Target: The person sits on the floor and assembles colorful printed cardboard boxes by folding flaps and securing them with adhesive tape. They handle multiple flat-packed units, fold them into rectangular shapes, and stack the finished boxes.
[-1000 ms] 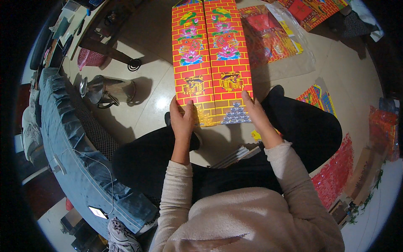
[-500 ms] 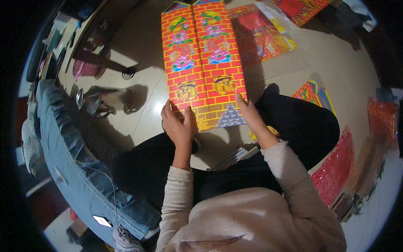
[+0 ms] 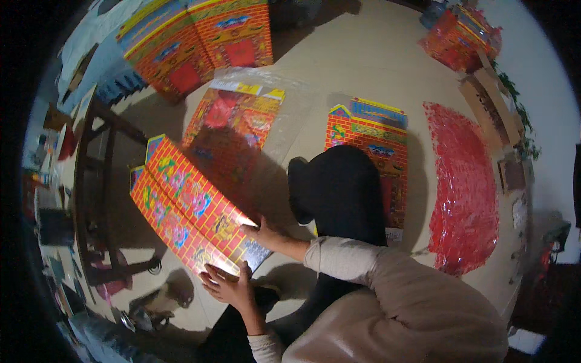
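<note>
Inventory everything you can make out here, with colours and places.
Folded printed panel: one, mostly red, left of centre
Larger printed piece: count unclear, multicoloured, top left
Printed sheets under clear plastic: count unclear, multicoloured, upper middle
Other printed sheets: count unclear, multicoloured, right of centre
Plastic sheet: one, red, floor, right
Wrapped bundle: one, red, upper right
Cardboard: count unclear, brown, right
Greenery: count unclear, green, right
Table: one, dark, left
Basket: one, pink, lower left
Jug: one, silvery, lower left
Sleeves: two, beige, bottom
Legs: two, black, lower middle
Left hand: one, bare, panel's near edge
Right hand: one, bare, panel's right edge
</note>
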`<state>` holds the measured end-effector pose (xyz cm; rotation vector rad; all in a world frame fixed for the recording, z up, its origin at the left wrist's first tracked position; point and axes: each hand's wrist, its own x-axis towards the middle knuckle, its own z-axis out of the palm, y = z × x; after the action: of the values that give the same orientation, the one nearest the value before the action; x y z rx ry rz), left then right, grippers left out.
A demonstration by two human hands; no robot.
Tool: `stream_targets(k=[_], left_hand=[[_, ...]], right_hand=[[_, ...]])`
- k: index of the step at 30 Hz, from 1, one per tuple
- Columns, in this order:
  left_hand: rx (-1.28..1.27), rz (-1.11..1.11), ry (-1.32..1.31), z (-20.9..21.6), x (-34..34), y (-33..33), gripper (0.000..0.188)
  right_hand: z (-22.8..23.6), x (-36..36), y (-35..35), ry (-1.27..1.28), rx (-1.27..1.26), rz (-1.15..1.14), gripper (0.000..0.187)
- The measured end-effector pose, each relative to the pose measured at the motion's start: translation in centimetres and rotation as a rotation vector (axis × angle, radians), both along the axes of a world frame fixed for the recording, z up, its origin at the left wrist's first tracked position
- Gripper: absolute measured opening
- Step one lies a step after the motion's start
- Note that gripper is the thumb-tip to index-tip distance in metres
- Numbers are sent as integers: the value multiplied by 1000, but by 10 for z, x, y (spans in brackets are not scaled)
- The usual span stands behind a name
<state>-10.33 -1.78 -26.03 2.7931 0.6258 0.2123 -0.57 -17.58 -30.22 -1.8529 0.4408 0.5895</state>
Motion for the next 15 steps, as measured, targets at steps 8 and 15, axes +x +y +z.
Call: stream_targets(k=[8, 15], left_hand=[[130, 20, -45, -36, -7, 24, 101], [218, -36, -55, -34, -11, 27, 94]], right_hand=[[121, -10, -20, -727, 501, -146, 68], [158, -2, -247, -673, 442, -507, 26]])
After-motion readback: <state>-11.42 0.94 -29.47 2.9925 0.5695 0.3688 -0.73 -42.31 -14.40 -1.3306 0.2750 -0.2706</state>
